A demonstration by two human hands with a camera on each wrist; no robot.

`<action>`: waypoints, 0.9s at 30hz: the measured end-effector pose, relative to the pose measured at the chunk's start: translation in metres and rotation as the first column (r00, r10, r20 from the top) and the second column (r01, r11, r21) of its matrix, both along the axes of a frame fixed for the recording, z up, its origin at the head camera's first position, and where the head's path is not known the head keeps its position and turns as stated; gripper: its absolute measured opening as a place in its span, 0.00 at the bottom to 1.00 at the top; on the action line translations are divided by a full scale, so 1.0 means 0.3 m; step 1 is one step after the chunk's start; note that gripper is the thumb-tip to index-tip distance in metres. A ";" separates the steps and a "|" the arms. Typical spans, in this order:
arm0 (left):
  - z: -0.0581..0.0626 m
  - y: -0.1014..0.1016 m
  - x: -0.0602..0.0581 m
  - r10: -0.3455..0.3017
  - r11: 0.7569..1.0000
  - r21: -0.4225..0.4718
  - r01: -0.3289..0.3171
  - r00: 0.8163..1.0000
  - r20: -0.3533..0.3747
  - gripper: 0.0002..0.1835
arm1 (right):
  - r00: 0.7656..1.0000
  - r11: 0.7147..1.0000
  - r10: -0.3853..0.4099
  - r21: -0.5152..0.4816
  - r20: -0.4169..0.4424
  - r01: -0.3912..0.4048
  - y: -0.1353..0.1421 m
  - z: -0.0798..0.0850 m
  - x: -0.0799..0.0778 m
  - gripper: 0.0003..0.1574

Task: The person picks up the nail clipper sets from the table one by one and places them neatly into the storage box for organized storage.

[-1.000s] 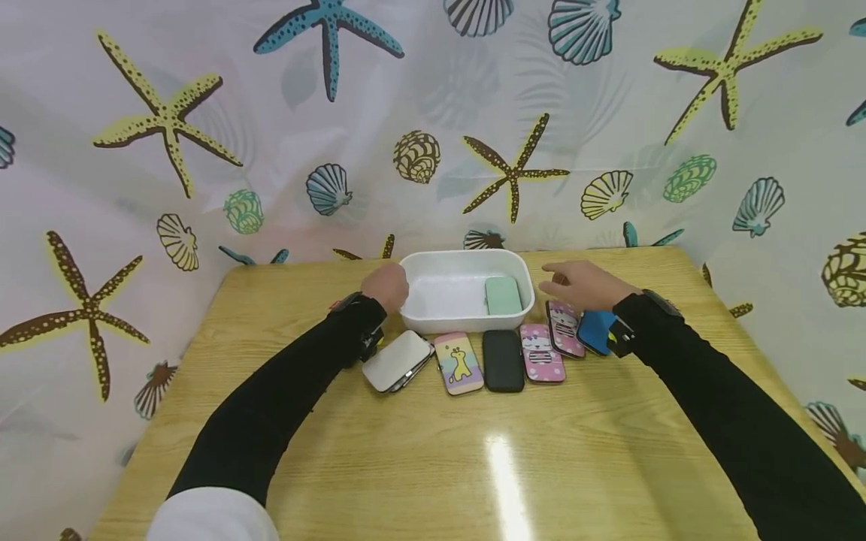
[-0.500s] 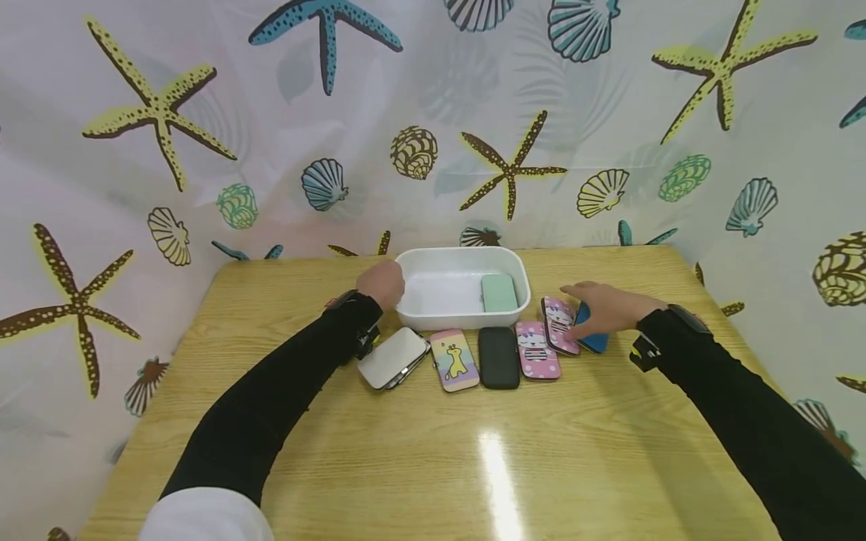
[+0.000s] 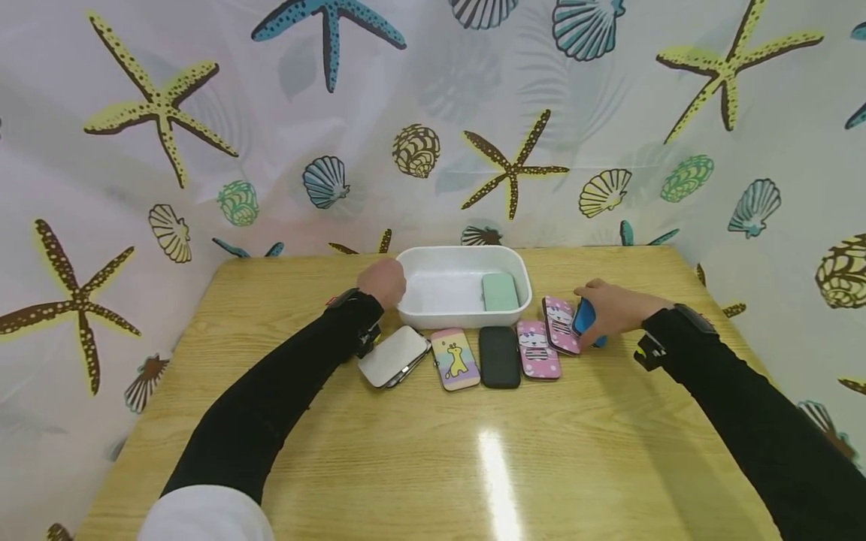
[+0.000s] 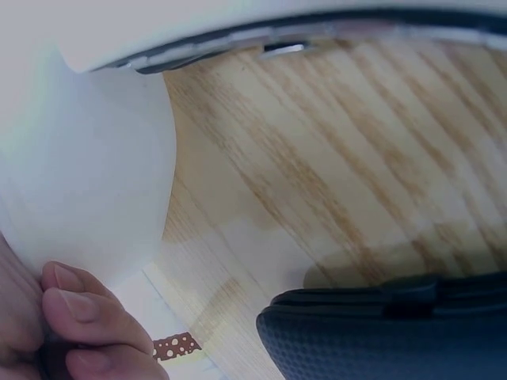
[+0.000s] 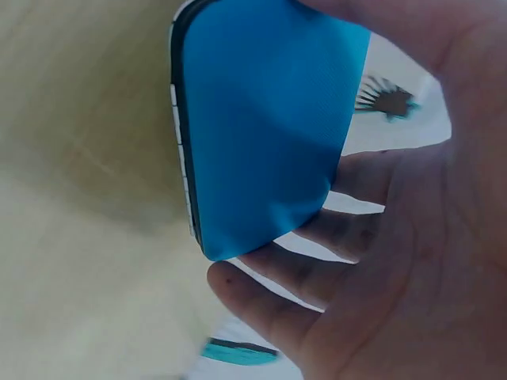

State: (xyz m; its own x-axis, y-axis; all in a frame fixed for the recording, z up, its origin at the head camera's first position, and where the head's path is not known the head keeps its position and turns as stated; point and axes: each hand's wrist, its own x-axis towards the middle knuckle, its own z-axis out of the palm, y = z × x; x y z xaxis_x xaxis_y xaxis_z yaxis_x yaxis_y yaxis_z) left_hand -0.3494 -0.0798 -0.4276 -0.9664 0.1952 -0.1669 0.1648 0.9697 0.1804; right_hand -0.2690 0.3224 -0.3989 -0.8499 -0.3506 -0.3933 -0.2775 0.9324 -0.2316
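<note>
My right hand point(image 3: 614, 309) grips a small blue flat case point(image 5: 269, 127), thumb on one side and fingers along the other. In the right wrist view the case is tipped up, with a dark, white-lined edge. A pink cat-patterned case point(image 3: 560, 324) lies just left of it on the table. My left hand point(image 3: 383, 282), fingers curled, holds the left end of a white plastic container point(image 3: 440, 321); its fingers point(image 4: 87, 309) lie against the container's outer wall. The thumb is hidden. A light green case point(image 3: 500, 292) is inside the container at its right end.
In front of the container lie white cases point(image 3: 394, 358) partly overlapping, a giraffe-patterned case point(image 3: 456, 361), a black case point(image 3: 500, 358) and another pink case point(image 3: 539, 350). The wooden table point(image 3: 379, 451) meets a shell-and-starfish cloth point(image 3: 271, 135) behind.
My right hand has moved right from above the pink cases and taken hold of the blue case, which is now tilted up. The left hand stays at the container.
</note>
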 end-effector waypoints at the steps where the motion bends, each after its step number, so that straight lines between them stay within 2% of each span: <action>1: -0.001 -0.002 -0.002 0.003 1.000 -0.002 -0.003 1.000 0.000 0.16 | 1.000 1.000 0.004 -0.006 -0.014 -0.004 -0.007 0.014 -0.005 0.69; 5: -0.009 -0.014 -0.009 0.016 1.000 -0.007 -0.017 1.000 -0.006 0.15 | 0.998 0.999 0.017 -0.029 -0.058 -0.019 -0.061 0.094 -0.034 0.67; 9: -0.018 -0.028 -0.014 0.025 1.000 -0.008 -0.025 1.000 -0.015 0.15 | 0.994 0.997 0.057 -0.050 -0.093 -0.062 -0.156 0.179 -0.077 0.67; 13: -0.019 -0.035 -0.014 0.026 1.000 -0.014 -0.026 1.000 -0.013 0.15 | 0.985 0.990 0.118 -0.062 -0.125 -0.127 -0.256 0.230 -0.125 0.70; 19: -0.006 -0.032 -0.006 0.011 1.000 -0.022 -0.011 1.000 -0.005 0.15 | 0.972 0.976 0.205 -0.055 -0.117 -0.212 -0.400 0.239 -0.195 0.68; 27: 0.001 -0.006 0.006 0.003 1.000 -0.022 -0.003 1.000 -0.001 0.14 | 0.969 0.971 0.240 0.008 -0.060 -0.240 -0.545 0.174 -0.266 0.65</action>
